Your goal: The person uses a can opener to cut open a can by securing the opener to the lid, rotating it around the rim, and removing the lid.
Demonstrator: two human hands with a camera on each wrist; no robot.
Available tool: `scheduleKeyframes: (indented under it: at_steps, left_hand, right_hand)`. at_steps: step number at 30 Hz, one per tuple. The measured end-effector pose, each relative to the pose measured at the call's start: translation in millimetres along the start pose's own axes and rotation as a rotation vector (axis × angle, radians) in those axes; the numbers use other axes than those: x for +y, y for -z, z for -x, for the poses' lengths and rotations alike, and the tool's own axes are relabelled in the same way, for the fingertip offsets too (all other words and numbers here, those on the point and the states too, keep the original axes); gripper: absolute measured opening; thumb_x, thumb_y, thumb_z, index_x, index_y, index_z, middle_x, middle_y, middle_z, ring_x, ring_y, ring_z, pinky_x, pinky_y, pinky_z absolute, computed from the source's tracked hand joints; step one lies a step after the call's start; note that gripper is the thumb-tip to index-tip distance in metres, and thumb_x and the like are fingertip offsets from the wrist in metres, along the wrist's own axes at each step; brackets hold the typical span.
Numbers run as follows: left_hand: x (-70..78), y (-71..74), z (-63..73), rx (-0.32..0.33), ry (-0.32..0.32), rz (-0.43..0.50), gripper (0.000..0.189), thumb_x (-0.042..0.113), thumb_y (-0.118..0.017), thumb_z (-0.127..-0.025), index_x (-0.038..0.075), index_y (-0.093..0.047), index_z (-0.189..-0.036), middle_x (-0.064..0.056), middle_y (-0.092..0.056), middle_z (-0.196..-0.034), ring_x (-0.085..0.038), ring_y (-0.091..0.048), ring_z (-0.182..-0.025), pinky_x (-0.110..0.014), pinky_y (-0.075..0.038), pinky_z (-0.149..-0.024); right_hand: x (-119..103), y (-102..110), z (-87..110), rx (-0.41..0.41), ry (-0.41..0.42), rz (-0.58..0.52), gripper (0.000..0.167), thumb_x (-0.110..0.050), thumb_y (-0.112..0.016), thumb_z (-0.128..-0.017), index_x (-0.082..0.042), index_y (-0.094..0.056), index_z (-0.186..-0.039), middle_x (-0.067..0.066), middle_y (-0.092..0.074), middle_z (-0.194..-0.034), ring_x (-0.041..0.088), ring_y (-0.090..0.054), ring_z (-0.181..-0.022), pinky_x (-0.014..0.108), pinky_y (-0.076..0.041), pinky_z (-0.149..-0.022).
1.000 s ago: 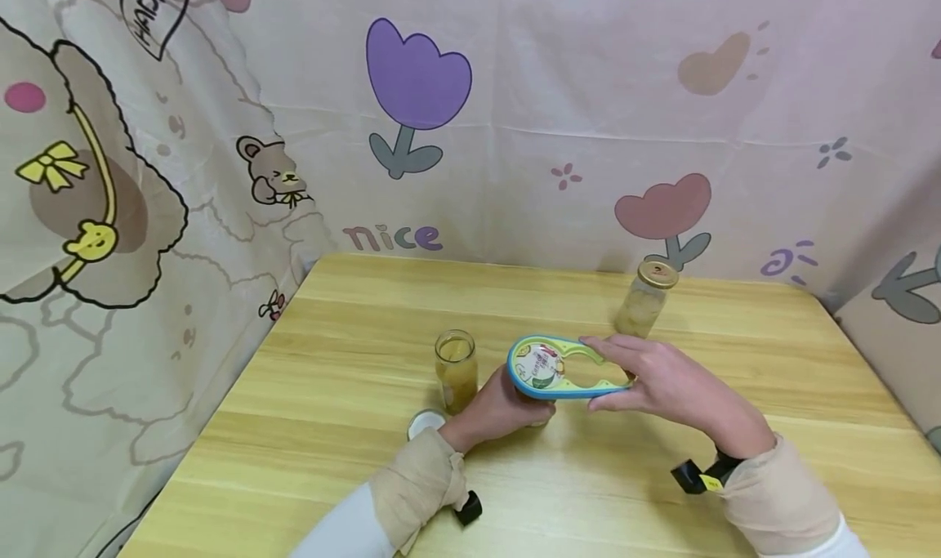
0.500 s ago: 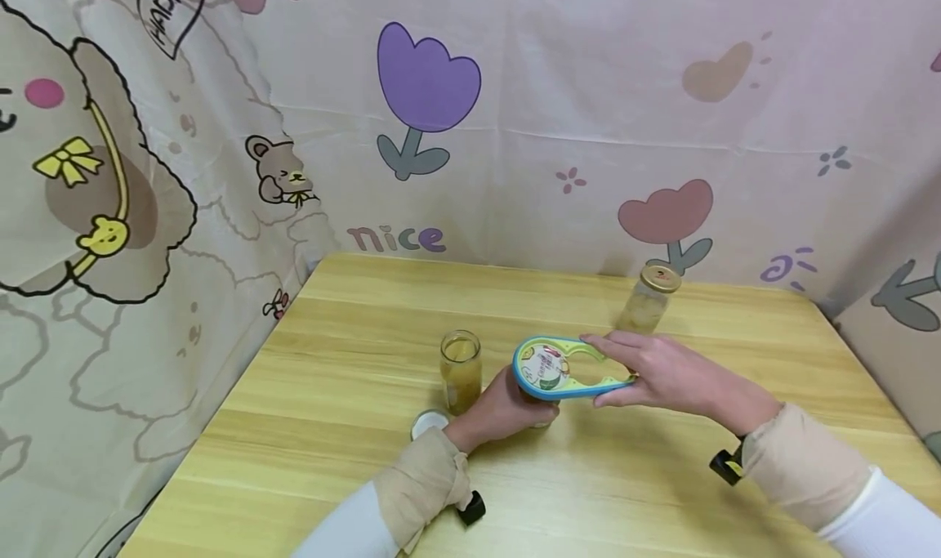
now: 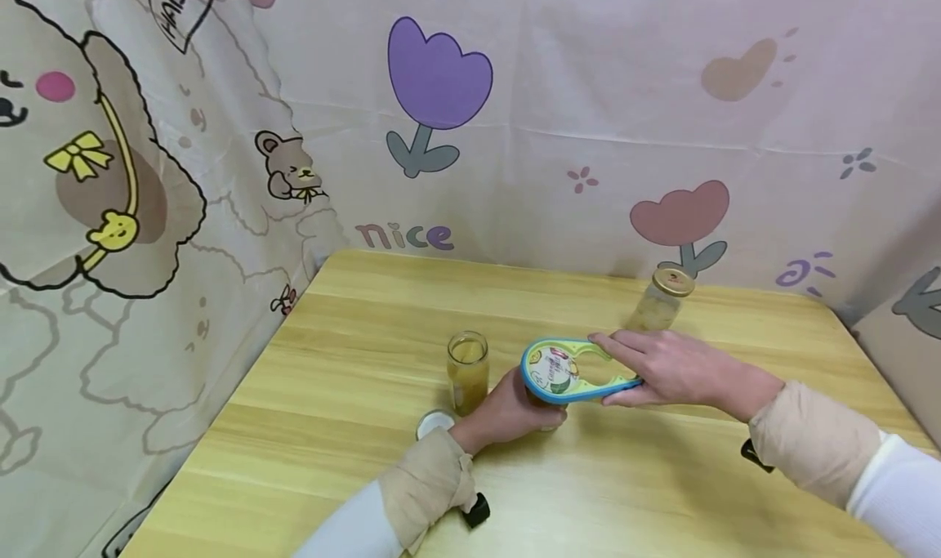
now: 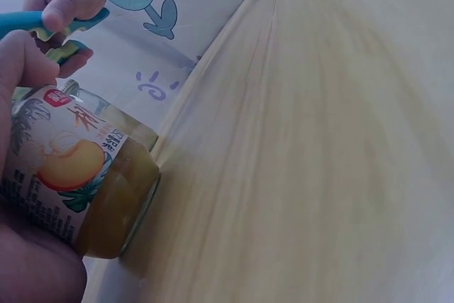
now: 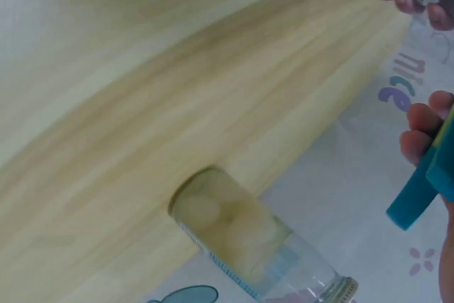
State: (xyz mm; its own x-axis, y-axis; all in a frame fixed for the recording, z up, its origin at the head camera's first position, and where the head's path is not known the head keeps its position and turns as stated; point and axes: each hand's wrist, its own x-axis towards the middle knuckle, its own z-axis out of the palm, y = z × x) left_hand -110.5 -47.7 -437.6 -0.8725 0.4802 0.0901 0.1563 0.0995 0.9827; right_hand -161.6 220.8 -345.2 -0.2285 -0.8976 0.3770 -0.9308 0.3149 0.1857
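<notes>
Jar opener [image 3: 554,370] — blue outer edge, yellow-green inner face, round fruit-printed panel at the broad end — is sitting over the top of the peach-labelled jar [image 4: 60,164], above the table [image 3: 382,305]. Right hand [image 3: 672,366] is gripping its two handles, fingers on one, thumb on the other. Left hand [image 3: 515,411] is wrapping round the labelled jar, amber contents showing below the paper. Lidless jar [image 3: 468,378] is standing just beside.

The head view is bright, with pale glare on the wooden tabletop [image 3: 566,505] and a soft shadow below the right hand [image 3: 672,368]. Both wrist views are dimmer, bluish and softer.
</notes>
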Motion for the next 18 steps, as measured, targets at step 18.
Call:
scheduleKeyframes:
  at_steps: [18]
  left_hand:
    - [1.0,-0.1,1.8,-0.001,0.015,0.008,0.057,0.01,-0.079,-0.085,0.017,-0.056,-0.136,0.004,-0.066,-0.108,-0.002,-0.06,-0.086,-0.019,-0.052,-0.08]
  right_hand:
    - [29.4,-6.5,-19.1,0.078,0.301,0.164,0.07,-0.06,-0.047,-0.102,0.005,-0.062,-0.121,0.005,-0.069,-0.093,0.01,-0.063,-0.063,0.026,-0.055,-0.054]
